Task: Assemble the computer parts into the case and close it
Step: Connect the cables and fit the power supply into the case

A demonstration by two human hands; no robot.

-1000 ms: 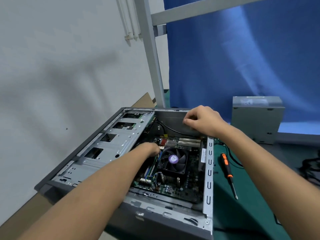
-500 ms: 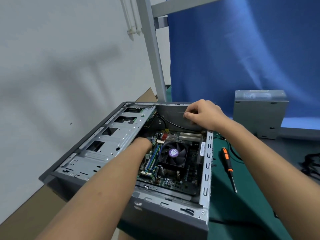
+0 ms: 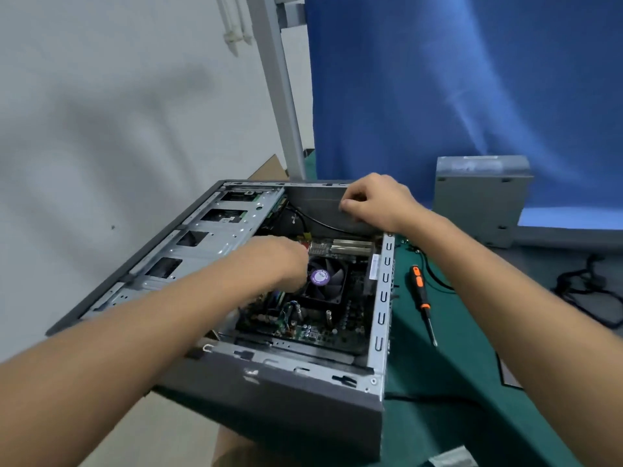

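Blue backdrop [image 3: 438, 79]; green mat [image 3: 455, 382]; black cables [image 3: 573, 284] right.

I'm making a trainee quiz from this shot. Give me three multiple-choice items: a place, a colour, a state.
1. Where does the screwdriver lie? A) on a chair B) on the green mat, right of the case C) inside the case
2. What colour is the fan sticker? A) purple B) red C) yellow
3. The case is: A) closed by a panel B) wrapped in plastic C) open, motherboard showing
Answers: 1 B, it lies on the mat beside the case; 2 A, the round label is purple; 3 C, the board shows from above.
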